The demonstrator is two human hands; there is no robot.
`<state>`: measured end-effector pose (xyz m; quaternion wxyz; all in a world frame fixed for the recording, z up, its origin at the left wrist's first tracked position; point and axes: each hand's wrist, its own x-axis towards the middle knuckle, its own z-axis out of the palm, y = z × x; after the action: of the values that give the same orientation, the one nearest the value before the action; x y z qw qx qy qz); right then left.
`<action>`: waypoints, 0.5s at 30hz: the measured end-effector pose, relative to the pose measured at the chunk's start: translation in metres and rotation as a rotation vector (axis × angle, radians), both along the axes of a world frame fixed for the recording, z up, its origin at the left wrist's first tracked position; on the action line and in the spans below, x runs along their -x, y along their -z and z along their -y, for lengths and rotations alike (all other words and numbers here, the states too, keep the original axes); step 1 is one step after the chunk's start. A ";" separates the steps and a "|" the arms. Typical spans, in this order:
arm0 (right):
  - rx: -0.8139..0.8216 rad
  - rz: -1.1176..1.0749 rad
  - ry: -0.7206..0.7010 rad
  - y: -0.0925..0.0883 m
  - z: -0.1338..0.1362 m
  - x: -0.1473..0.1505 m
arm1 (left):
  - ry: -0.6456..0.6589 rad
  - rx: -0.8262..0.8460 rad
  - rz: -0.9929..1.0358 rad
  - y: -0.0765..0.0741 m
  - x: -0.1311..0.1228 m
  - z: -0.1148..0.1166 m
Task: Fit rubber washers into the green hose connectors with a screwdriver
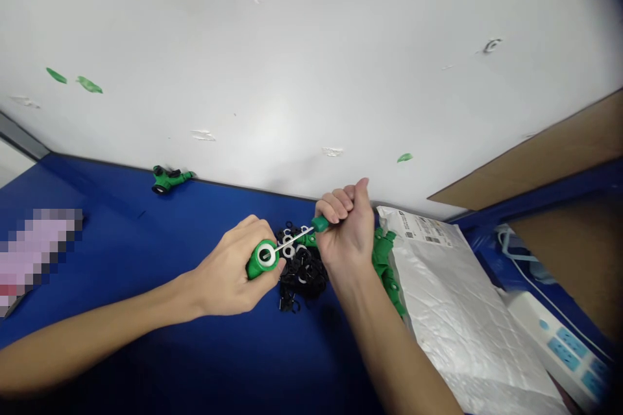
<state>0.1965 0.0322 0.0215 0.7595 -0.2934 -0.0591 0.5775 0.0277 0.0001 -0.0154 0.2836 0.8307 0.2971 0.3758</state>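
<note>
My left hand is wrapped round a green plastic fitting, its round end turned toward the camera. A white ring with a dark hole sits in that end. In my closed right hand is a screwdriver with a green handle. Its thin metal shaft slants down to the left, and the tip reaches the ring's opening; how deep it goes I cannot tell. Between and below the hands lies a pile of small black clips and rings, with white rings mixed in.
Several green fittings lie by a silvery padded mailer on the right. Another green fitting with black parts rests near the white wall. A power strip is at far right, and a blurred-out pinkish item at far left.
</note>
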 end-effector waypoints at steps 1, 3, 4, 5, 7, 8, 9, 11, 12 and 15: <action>0.004 -0.032 -0.036 0.004 -0.001 0.001 | -0.005 0.005 -0.005 0.000 0.000 0.000; 0.011 -0.069 -0.104 0.012 -0.004 0.002 | -0.004 0.014 0.002 0.001 0.001 0.000; 0.013 -0.072 -0.134 0.016 -0.005 0.003 | 0.001 0.016 0.011 0.001 0.001 0.000; 0.013 -0.066 -0.161 0.019 -0.005 0.004 | 0.009 0.018 0.019 0.000 0.001 0.000; 0.013 -0.045 -0.210 0.025 -0.006 0.006 | 0.029 0.024 0.020 0.000 0.001 0.000; 0.010 -0.032 -0.233 0.027 -0.007 0.007 | 0.042 0.027 0.011 0.000 0.001 0.000; 0.005 -0.016 -0.252 0.029 -0.007 0.007 | 0.052 0.029 -0.003 0.000 0.001 0.000; -0.008 0.022 -0.280 0.031 -0.007 0.008 | 0.066 0.031 -0.035 -0.001 0.001 0.001; -0.016 0.044 -0.287 0.031 -0.007 0.007 | 0.070 0.032 -0.054 -0.001 0.001 0.001; -0.042 0.121 -0.285 0.025 -0.010 -0.005 | 0.054 0.041 -0.133 -0.004 0.004 -0.002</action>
<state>0.2019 0.0421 -0.0038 0.6708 -0.3002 -0.1581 0.6595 0.0241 0.0020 -0.0116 0.2904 0.8556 0.3004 0.3056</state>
